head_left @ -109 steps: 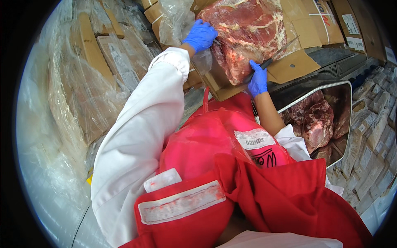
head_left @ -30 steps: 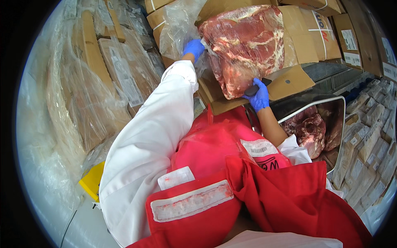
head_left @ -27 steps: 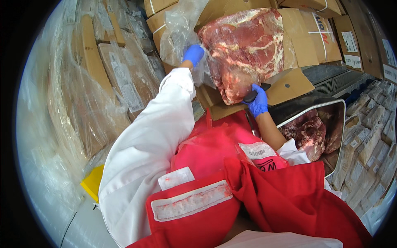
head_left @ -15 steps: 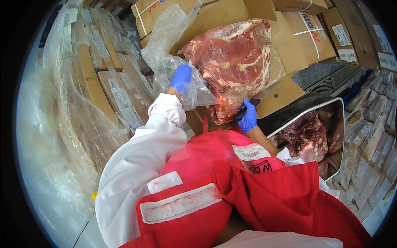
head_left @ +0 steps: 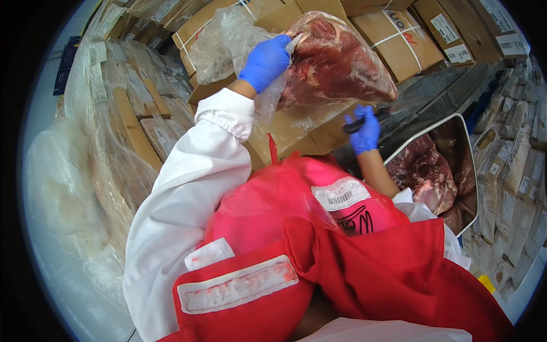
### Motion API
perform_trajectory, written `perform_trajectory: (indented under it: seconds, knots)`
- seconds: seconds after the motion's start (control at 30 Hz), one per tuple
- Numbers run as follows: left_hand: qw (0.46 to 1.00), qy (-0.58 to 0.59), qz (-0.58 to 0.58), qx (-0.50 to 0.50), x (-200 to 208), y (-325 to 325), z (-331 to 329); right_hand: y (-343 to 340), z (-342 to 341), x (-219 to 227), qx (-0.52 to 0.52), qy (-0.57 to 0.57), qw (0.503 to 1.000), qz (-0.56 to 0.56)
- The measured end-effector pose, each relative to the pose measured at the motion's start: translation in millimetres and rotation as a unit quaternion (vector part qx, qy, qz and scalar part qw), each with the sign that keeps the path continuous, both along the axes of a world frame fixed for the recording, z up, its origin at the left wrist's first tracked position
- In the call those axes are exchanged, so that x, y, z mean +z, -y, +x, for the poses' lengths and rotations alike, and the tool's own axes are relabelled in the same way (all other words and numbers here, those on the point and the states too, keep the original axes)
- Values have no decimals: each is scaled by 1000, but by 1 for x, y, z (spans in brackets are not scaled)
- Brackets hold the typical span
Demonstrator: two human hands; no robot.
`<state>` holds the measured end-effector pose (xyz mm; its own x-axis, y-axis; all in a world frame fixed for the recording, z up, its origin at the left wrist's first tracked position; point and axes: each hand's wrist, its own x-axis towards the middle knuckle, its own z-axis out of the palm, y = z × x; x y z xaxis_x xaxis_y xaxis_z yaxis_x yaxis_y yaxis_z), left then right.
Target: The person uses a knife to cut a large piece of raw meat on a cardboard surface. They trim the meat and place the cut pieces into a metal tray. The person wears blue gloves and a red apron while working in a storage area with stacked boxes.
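A large raw piece of red meat (head_left: 342,65) is tilted over an open cardboard box (head_left: 296,134). My left hand (head_left: 266,64), in a blue glove, is closed on crumpled clear plastic wrap (head_left: 225,43) at the meat's left edge. Below the meat's right end is my blue-gloved right hand (head_left: 366,132), fingers wrapped round a black-handled knife (head_left: 354,126). Its blade is hard to make out against the dark background. A small gap separates this hand from the meat.
A dark bin with a pale rim (head_left: 468,154) stands at my right, holding more raw meat (head_left: 424,176). Strapped cartons (head_left: 399,43) line the far side. Plastic-wrapped stacked boxes (head_left: 122,119) rise on the left; more packages (head_left: 513,148) are stacked at far right.
The meat has turned and shifted up and to the right. My left hand has moved up and right with the plastic. My right hand has drawn off the meat, up and rightward, with the knife.
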<state>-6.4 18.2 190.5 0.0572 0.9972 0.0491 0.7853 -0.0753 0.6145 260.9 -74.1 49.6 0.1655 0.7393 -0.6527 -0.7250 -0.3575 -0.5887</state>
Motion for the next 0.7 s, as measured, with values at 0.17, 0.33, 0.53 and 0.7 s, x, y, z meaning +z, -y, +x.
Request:
perform_trajectory:
  seconds: [0.17,0.33,0.53,0.7]
  knots:
    - [999,22,19,44,-22,18,14,-15,67,-30,-34,154,987,38]
    - [997,51,43,33,-25,40,13,3,44,-8,-52,89,993,-63]
    - [998,42,14,42,-18,45,15,-19,39,-14,-33,84,996,-24]
    - [995,69,-7,73,-31,25,-6,-69,19,-15,-44,136,989,30]
